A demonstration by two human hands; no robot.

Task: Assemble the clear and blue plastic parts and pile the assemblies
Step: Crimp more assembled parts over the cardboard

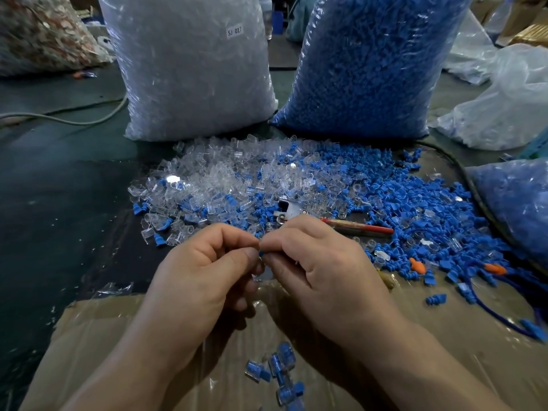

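Leftward — brown cardboard sheet (pixel 444 336) ends, dark green surface (pixel 59 203) beyond; left hand (pixel 201 280), right hand (pixel 320 271) pinch small blue plastic part (pixel 260 253).

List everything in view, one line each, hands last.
bag of clear parts: one, clear, back left, labelled SJ 017
bag of blue parts: one, blue, back right
second blue bag: one, blue, right edge
loose clear parts: many, clear, heap in front of the bags
loose blue parts: many, blue, heap to the right
assemblies: several, clear and blue, bottom centre on the cardboard
cardboard: one, brown, under the hands
red stick: one, red, among the parts
orange parts: two, orange, right
cable: one, grey, left
left hand: one, pinches small blue part
right hand: one, pinches the same part
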